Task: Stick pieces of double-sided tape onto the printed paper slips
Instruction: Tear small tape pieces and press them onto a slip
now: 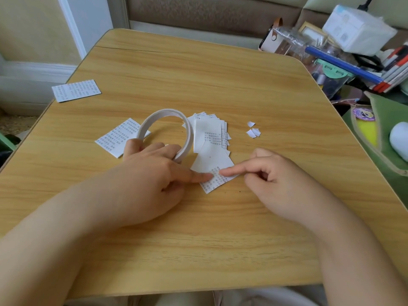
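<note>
**Two fingertips pin a printed slip**

The left hand (152, 173) grips the double-sided tape roll (167, 133), forefinger pressing the printed paper slip (215, 178); the right hand (271, 180) (other fingers curled, holding nothing) presses it too, just before the slip pile (209, 133) on the bench (198, 74).
</note>
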